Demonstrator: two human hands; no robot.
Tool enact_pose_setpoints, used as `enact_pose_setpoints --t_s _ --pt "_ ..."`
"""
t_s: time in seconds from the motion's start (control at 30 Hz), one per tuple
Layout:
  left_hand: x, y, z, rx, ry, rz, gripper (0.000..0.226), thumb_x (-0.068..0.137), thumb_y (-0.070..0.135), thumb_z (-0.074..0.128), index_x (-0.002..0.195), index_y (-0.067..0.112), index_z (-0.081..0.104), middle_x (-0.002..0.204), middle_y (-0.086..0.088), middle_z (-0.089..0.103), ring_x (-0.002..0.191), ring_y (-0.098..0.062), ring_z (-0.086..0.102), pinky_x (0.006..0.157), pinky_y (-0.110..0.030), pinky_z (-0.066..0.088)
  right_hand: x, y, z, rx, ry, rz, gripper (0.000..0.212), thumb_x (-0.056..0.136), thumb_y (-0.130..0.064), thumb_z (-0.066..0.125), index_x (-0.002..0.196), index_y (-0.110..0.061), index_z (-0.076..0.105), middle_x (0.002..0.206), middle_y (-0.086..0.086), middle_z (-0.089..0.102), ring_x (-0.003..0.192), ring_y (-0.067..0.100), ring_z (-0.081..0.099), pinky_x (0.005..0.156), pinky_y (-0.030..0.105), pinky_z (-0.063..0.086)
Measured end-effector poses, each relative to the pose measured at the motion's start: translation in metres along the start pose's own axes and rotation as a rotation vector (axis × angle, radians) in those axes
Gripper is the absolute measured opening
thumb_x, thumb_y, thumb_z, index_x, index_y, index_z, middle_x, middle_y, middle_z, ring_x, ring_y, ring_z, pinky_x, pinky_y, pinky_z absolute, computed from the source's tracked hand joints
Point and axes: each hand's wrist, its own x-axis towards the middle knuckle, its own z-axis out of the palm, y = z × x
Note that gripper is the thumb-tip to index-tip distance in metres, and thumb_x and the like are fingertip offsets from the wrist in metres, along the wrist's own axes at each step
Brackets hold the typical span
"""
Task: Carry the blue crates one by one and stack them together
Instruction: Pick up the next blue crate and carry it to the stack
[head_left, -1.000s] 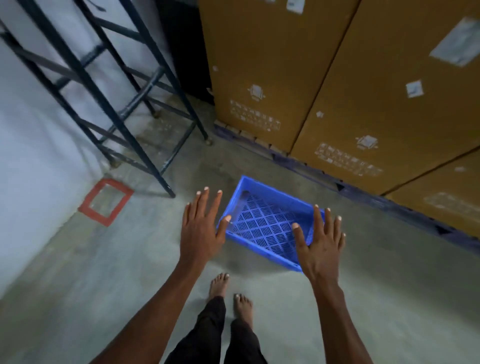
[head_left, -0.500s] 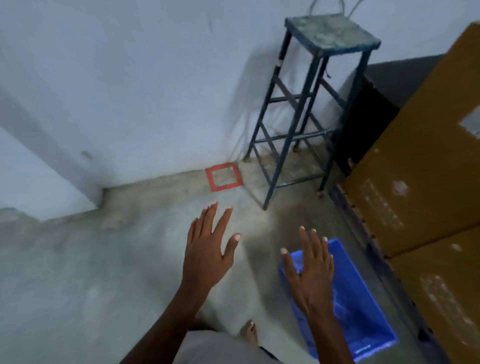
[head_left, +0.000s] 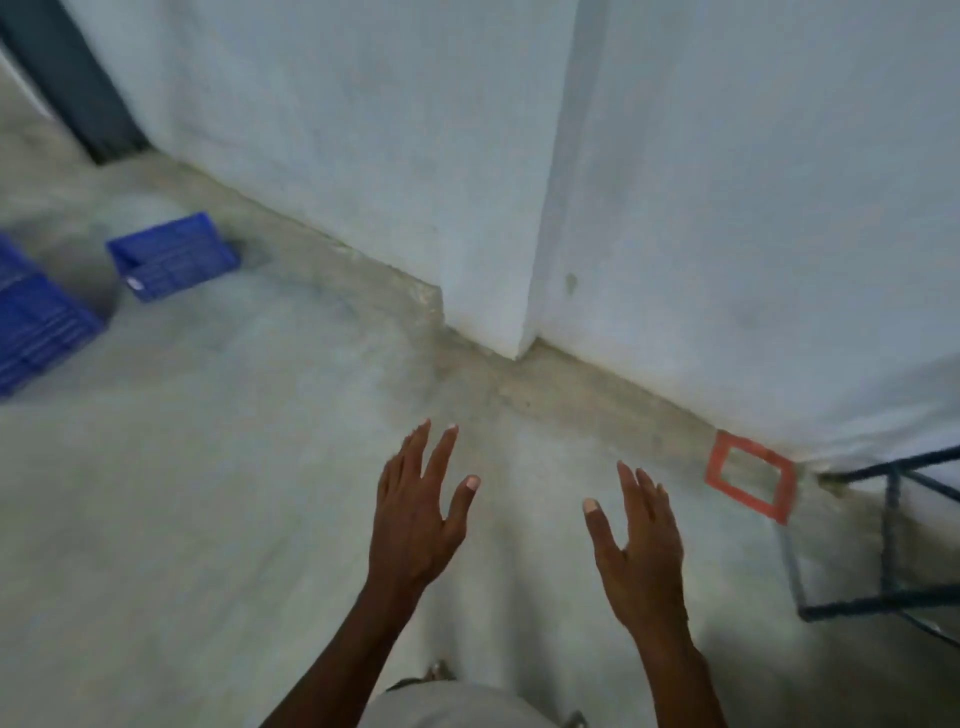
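Observation:
Two blue crates stand on the concrete floor at the far left. The smaller-looking crate (head_left: 174, 255) lies near the foot of the wall. A second blue crate (head_left: 36, 317) is cut off by the left edge. My left hand (head_left: 418, 512) and my right hand (head_left: 636, 545) float in front of me over bare floor, fingers straight and spread, holding nothing. Both hands are well to the right of the crates.
A white wall with a jutting corner (head_left: 519, 312) runs across the view. A red tape square (head_left: 750, 475) marks the floor by the wall at right. The legs of a dark blue metal stool (head_left: 891, 545) stand at the right edge.
The view has swung left: the crate by the cardboard boxes and the boxes have left the frame, and two other blue crates have come into sight at far left. Both hands stay empty.

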Motion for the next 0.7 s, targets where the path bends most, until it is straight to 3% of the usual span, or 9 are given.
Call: enact_pose_setpoints --t_s 0.37,0.53,0.7 --pt "0.059 -0.196 -0.135 0.042 0.296 -0.461 0.063 0.099 0.065 0.034 0.157 0.040 0.027 0.168 0.007 0.018 0.154 -0.016 0.016 0.118 -0.036 0.017 0.111 -0.216 0.193 0.043 -0.331 -0.386 0.067 0.097 -0.068 0.024 0.155 -0.036 0.028 0.163 -0.008 0.027 0.153 0.013 0.010 0.120 0.035 0.013" --pt "0.132 -0.278 -0.166 0.070 0.353 -0.554 0.066 0.098 0.068 0.031 0.157 0.039 0.027 0.168 0.005 0.017 0.154 -0.019 0.018 0.118 -0.040 0.020 0.184 -0.311 0.289 0.095 -0.421 -0.471 0.068 0.097 -0.068 0.021 0.155 -0.034 0.029 0.163 -0.007 0.029 0.153 0.014 0.013 0.123 0.039 0.017" --pt "0.216 -0.343 -0.207 0.117 0.406 -0.627 0.064 0.099 0.067 0.031 0.157 0.040 0.027 0.169 0.006 0.017 0.155 -0.018 0.017 0.120 -0.041 0.019 0.254 -0.406 0.369 0.063 -0.560 -0.591 0.065 0.097 -0.071 0.018 0.156 -0.043 0.021 0.165 -0.012 0.022 0.153 0.011 0.008 0.124 0.040 0.015"
